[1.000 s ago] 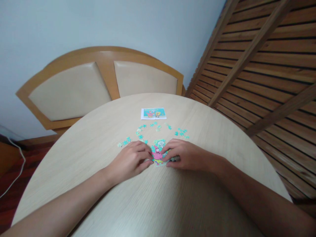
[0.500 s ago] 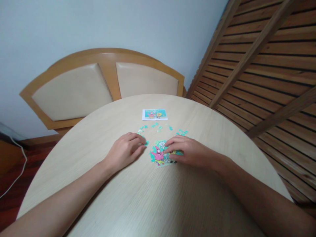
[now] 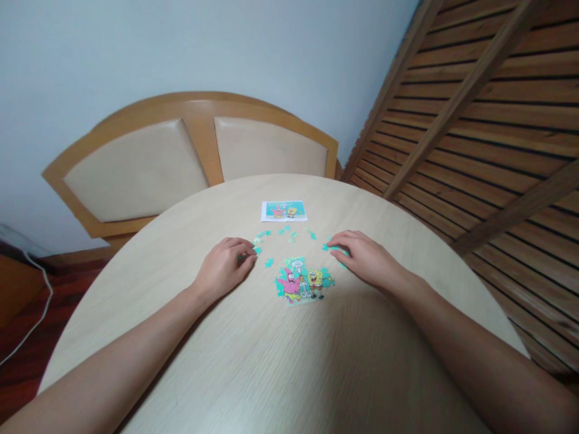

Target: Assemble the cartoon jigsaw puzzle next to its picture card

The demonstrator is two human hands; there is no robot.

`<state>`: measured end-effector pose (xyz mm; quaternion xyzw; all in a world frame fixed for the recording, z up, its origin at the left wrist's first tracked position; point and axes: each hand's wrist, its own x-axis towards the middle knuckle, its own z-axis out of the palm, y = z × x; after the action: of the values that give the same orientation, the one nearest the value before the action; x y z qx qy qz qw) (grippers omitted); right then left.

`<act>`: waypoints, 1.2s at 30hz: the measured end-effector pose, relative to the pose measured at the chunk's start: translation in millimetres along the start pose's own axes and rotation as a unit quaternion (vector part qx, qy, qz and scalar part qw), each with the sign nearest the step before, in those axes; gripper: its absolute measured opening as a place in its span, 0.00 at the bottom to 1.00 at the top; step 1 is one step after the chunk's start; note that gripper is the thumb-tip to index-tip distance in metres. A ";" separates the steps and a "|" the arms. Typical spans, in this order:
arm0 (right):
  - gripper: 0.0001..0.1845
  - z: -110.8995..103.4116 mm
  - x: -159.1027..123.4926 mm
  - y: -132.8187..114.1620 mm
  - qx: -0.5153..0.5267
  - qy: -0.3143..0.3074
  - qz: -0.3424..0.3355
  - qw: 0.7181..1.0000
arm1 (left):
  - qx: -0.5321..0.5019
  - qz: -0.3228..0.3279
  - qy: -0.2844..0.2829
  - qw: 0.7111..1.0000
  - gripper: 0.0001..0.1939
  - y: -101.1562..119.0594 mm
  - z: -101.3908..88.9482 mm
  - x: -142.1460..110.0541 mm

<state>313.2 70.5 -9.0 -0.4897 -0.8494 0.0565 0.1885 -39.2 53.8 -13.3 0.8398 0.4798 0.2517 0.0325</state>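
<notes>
The partly assembled jigsaw puzzle (image 3: 304,282) lies on the round surface (image 3: 271,355). Beyond it arc loose jigsaw pieces (image 3: 293,237), a picture card (image 3: 284,211) and a padded backrest (image 3: 194,111); far right, slatted wooden panelling (image 3: 506,120). To its left, the left hand (image 3: 228,266) has fingers apart beside a piece; beyond its right end, the right hand (image 3: 364,256) partly hides pieces, its grip unclear.

Looking forward and down from head height, close over the desk (image 3: 253,349), toward the chair (image 3: 199,132) and wall (image 3: 217,48) beyond.
</notes>
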 end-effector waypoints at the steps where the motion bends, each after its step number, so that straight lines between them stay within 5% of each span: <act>1: 0.12 0.3 0.0 1.2 -0.001 0.000 0.005 1.000 | 0.002 -0.003 -0.001 1.000 0.09 -0.2 -0.4 -0.1; 8: 0.12 0.7 -0.3 1.6 -0.009 0.005 0.035 0.999 | 0.020 -0.036 0.013 0.999 0.11 -0.2 1.3 -0.5; 23: 0.12 2.8 0.3 2.7 -0.019 0.001 0.039 0.999 | 0.118 0.012 -0.012 0.993 0.18 1.0 0.4 -1.5; 36: 0.12 1.0 -0.5 0.0 -0.018 -0.004 0.033 0.999 | 0.193 -0.055 -0.036 0.979 0.14 8.2 -11.7 -2.9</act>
<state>313.0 70.2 -10.1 -0.5210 -0.8342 0.0493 0.1740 -39.2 44.8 -1.8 0.8111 0.5635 0.1217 -0.0990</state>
